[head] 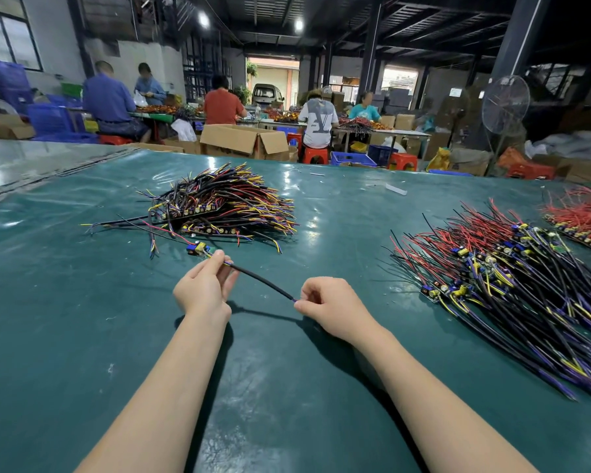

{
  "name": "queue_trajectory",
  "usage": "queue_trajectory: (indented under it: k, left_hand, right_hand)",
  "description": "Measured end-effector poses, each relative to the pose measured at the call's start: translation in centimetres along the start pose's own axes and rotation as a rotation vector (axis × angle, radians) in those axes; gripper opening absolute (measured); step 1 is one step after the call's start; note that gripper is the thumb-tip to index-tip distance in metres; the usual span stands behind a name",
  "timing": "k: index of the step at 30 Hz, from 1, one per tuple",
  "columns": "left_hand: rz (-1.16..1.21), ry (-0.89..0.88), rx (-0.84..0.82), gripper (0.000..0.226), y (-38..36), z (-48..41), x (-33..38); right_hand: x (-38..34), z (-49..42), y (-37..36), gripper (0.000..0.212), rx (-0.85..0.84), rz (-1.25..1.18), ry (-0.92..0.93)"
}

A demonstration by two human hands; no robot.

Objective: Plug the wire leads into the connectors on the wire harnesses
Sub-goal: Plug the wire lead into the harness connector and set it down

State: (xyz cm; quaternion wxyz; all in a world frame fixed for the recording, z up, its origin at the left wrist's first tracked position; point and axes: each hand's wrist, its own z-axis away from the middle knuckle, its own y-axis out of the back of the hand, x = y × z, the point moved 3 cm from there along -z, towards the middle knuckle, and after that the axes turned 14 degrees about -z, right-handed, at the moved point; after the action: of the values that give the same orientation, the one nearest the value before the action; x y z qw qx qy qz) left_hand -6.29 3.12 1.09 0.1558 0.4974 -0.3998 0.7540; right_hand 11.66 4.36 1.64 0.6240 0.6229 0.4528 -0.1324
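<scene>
The wire harness (263, 281), a black-sleeved length with a small circuit board (198, 249) at its far end, is held stretched between both hands above the middle of the bench (82, 319). Its shadow is cast on the green cover beneath it.

The only writing that can be made out is a large grey mark of overlapping letters on the back of a white shirt (316, 122), worn by a person seated beyond the far edge. The letters cannot be read with certainty.

The far end of the sleeve is pinched between the thumb and forefinger of the left hand (203, 288), just where the coloured leads run out to the board. The board hangs just past those fingertips, and whether it touches the bench cannot be told. The near end of the sleeve is pinched by the curled fingers of the right hand (331, 302), with a purple lead tip showing at the thumb. The sleeve sags slightly between the two grips.

A heap of black, yellow and purple wires (226, 206) is spread toward the far edge, just beyond the board. A second heap with red wires (498, 278) is laid along the right edge, well apart from the hands. A bundle of red leads (580, 213) is seen at the far right corner.
</scene>
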Motion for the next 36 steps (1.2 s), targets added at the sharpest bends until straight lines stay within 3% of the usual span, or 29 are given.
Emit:
queue_trajectory:
  k: [4,7,12,16,19,22,27,32,36]
  left_hand:
    - [0.001,-0.013,0.030,0.022,0.2,-0.1,0.1]
    - [-0.017,-0.018,0.040,0.022,0.3,0.0,0.1]
    - [-0.008,-0.031,0.096,0.023,0.7,-0.2,0.5]
    - [0.017,-0.053,0.130,0.023,1.2,-0.6,0.9]
    - [-0.024,-0.060,0.091,0.023,0.8,-0.5,0.5]
    - [-0.059,-0.073,0.047,0.021,0.2,-0.2,0.0]
    - [-0.115,-0.078,-0.039,0.019,-0.6,0.5,-0.4]
    - [0.062,0.032,-0.026,0.022,-0.1,0.1,0.1]
    - [0.104,0.080,-0.062,0.020,-0.4,0.1,0.3]
  right_hand:
    - [-1.2,0.6,-0.5,0.037,-0.100,0.296,0.062]
    - [-1.5,0.7,-0.6,0.036,-0.227,0.334,0.057]
    - [-1.4,0.7,-0.1,0.045,-0.306,0.123,0.045]
    - [-0.8,1.1,1.3,0.025,-0.413,-0.208,-0.053]
    - [-0.1,0.9,2.4,0.013,-0.315,-0.510,-0.128]
    - [0.2,0.5,2.1,0.025,-0.197,-0.662,-0.171]
    - [-0.9,0.8,0.1,0.026,-0.332,-0.458,-0.124]
    - [-2.1,0.9,-0.3,0.043,-0.334,-0.401,-0.071]
    - [-2.9,1.2,-1.2,0.046,-0.518,-0.413,-0.026]
